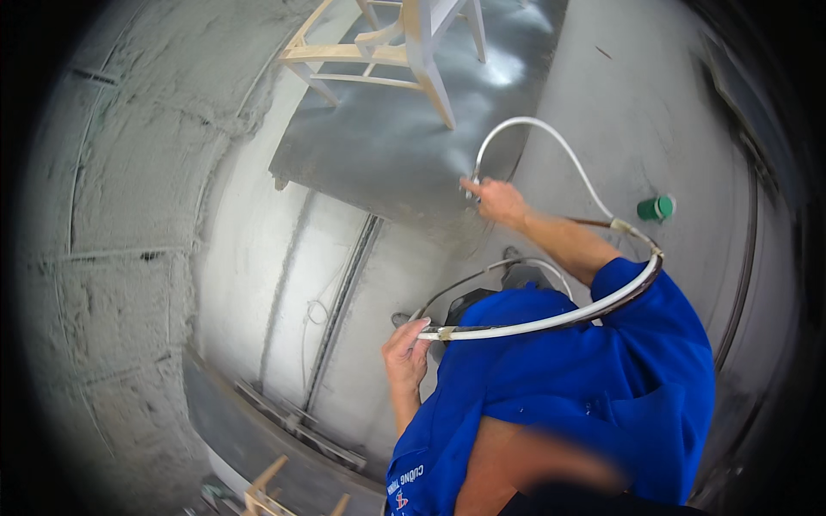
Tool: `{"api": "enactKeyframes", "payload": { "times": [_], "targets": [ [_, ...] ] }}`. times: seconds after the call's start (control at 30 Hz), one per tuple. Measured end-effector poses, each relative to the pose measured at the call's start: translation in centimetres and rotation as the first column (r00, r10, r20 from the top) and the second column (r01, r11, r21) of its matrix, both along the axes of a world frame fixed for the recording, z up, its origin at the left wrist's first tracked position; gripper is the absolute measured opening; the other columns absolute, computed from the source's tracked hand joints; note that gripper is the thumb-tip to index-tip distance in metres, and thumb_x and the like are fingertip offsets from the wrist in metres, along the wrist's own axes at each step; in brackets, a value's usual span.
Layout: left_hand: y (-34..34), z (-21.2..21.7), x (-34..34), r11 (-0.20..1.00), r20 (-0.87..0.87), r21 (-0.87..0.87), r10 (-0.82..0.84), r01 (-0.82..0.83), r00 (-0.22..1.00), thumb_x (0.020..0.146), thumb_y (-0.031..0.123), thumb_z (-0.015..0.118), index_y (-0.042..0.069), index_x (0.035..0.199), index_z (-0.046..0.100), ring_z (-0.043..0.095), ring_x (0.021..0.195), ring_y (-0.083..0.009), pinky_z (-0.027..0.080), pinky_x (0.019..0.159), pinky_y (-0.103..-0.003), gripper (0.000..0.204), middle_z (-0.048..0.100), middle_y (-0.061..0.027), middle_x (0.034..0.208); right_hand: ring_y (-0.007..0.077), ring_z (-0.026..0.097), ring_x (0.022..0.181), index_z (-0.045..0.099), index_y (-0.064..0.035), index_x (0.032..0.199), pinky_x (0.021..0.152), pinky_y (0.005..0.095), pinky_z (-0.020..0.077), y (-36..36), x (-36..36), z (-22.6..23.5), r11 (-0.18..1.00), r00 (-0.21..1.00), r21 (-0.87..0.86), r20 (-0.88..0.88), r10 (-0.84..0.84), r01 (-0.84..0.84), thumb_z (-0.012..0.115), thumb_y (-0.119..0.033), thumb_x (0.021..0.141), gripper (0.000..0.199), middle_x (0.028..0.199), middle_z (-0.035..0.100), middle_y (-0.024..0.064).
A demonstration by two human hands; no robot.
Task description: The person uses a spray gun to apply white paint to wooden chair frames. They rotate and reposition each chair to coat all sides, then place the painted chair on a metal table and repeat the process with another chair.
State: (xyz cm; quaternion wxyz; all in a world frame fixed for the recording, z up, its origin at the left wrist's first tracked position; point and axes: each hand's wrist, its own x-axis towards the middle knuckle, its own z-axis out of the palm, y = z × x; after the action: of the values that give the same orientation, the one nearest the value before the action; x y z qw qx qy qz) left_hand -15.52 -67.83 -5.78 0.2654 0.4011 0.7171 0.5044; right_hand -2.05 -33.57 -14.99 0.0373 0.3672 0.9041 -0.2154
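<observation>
Grey floor (594, 95) runs beneath the work area. Nearest: blue shirt (551, 370) of the operator, w/ short sleeves.

L hand (404, 354): forearm rises from the lower edge, hand up, fingers curled. Grip narrow, thumb & fingers closed on the white hose (551, 323) at its L end, next to a tape band (445, 333). Hose crosses in front of the torso, bends up around the R upper arm, then loops fwd to the R hand (501, 202).

R arm: extended fwd & inward from the shoulder, elbow nearly straight. Fingers wrapped, index pointing L; grip closed on the spray gun (475, 175), mostly hidden by the fingers, hose entering from above. Trigger pos. cannot be told. Dk. hose (465, 278) arcs btwn the L hand & the legs.

Green container (656, 208) on the floor, R of the forearm, well apart from it.

Floor rail (344, 288) lies fwd-L. Beyond the gun: dk. metal sheet (344, 159), carrying the unpainted wooden chair frame (422, 52), upright, apart from both hands. Far L: rough grey padded wall (129, 172), w/ seams dividing it into panels.
</observation>
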Motion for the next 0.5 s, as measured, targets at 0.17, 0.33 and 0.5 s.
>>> {"api": "enactKeyframes", "payload": {
  "times": [0.17, 0.33, 0.5],
  "targets": [
    [-5.0, -1.8, -9.2, 0.971, 0.014, 0.041, -0.237, 0.236, 0.971, 0.084, 0.001, 0.081, 0.003, 0.109, 0.076, 0.074, 0.088, -0.0246, 0.057, 0.08, -0.032, 0.026, 0.077, -0.0133, 0.1, 0.0344, 0.067, 0.092, 0.046, -0.0266, 0.151, 0.076, 0.0462, 0.0565, -3.4, -2.5, 7.2, 0.964, 0.99, 0.252, -0.131, -0.051, 0.083, 0.067, -0.006, 0.083, 0.074, 0.099, 0.063, 0.0147],
    [-7.5, -1.8, -16.2, 0.906, 0.049, 0.096, -0.418, 0.412, 0.907, 0.082, 0.0, 0.082, 0.004, 0.11, 0.076, 0.074, 0.086, -0.0243, 0.057, 0.077, -0.031, 0.028, 0.076, -0.0135, 0.098, 0.0318, 0.067, 0.088, 0.049, -0.0281, 0.151, 0.073, 0.0444, 0.0563, -10.1, -4.6, 15.9, 0.867, 0.963, 0.436, -0.223, -0.155, 0.24, 0.072, -0.006, 0.083, 0.075, 0.097, 0.063, 0.012],
    [-6.3, -1.5, -19.2, 0.831, 0.111, 0.213, -0.544, 0.515, 0.832, 0.081, -0.001, 0.081, 0.004, 0.11, 0.076, 0.074, 0.086, -0.0249, 0.057, 0.077, -0.032, 0.03, 0.076, -0.0139, 0.098, 0.0337, 0.067, 0.08, 0.049, -0.0281, 0.152, 0.071, 0.0447, 0.0576, -14.0, -7.6, 21.8, 0.869, 0.982, 0.463, -0.148, -0.118, 0.174, 0.07, -0.009, 0.087, 0.07, 0.094, 0.064, 0.0134]
  ]
}}
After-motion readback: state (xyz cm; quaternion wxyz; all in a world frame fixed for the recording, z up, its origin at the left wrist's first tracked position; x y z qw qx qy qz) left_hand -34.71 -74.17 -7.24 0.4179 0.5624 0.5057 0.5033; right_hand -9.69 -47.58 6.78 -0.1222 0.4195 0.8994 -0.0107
